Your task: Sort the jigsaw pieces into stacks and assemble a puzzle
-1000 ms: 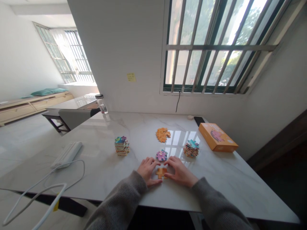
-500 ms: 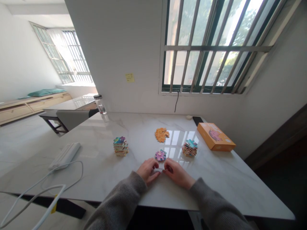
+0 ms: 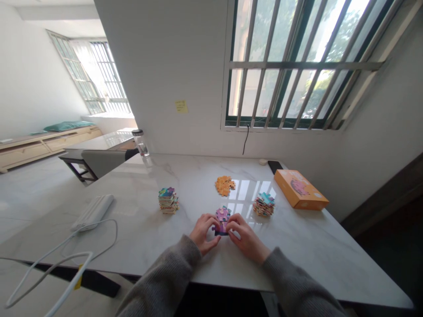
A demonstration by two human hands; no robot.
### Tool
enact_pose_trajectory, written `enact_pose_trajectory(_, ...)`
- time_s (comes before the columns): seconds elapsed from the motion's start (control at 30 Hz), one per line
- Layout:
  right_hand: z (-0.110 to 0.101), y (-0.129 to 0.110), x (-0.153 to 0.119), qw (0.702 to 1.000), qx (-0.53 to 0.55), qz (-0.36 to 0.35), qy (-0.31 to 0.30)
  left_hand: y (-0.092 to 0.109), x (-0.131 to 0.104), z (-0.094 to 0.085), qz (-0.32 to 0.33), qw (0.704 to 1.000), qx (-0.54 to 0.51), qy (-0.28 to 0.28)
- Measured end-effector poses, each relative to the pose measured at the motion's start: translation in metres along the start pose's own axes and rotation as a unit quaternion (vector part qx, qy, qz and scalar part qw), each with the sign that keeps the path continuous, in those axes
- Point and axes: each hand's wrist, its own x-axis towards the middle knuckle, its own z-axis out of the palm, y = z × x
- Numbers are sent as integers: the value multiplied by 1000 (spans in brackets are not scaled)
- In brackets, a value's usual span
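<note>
A purple jigsaw puzzle piece (image 3: 221, 229) with a dark lower edge lies between my hands on the table. My left hand (image 3: 202, 233) curls around its left side, thumb near the lower edge and index finger toward the top. On the other side my right hand (image 3: 243, 235) pinches the piece's right edge, partly covering it. Just beyond, another purple puzzle piece (image 3: 223, 213) with a blue-green border meets the top of the held one; I cannot tell whether they interlock.
Stacks of puzzle pieces stand at left (image 3: 168, 201) and right (image 3: 264, 204). Farther back lie a pile of orange pieces (image 3: 225, 186), an orange box (image 3: 300, 189) and a black phone (image 3: 274, 167). A white power strip (image 3: 93, 213) with cables and a bottle (image 3: 141, 143) are at left.
The piece in my hands, seen edge-on before, now shows its purple face and sits against the far purple piece. My fingers have opened slightly around it. The view has shifted a little.
</note>
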Motion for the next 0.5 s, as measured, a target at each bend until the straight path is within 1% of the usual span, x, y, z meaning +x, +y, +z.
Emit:
enact_pose_trajectory(0.1,-2,3,1,999,-7,26,48,4,-1,-6,-8,995,89,34)
enact_pose_trajectory(0.17,-2,6,1,998,-12,38,58,7,-1,-19,-5,989,138,47)
enact_pose_trajectory(0.2,-2,7,1,997,-14,41,57,7,0,-29,1,986,156,56)
enact_pose_trajectory(0.27,-3,8,0,998,-18,42,53,5,3,-57,15,980,184,78)
enact_pose_trajectory(0.33,-2,9,0,998,-22,45,48,-2,9,-93,26,971,210,110)
enact_pose_trajectory(0.4,-2,9,-1,998,-24,53,36,-15,15,-130,9,961,237,139)
enact_pose_trajectory(0.43,-2,9,-1,998,-25,57,30,-23,17,-147,-2,957,252,140)
enact_pose_trajectory(0.5,-2,8,-1,997,-26,64,17,-40,20,-174,-22,949,281,142)
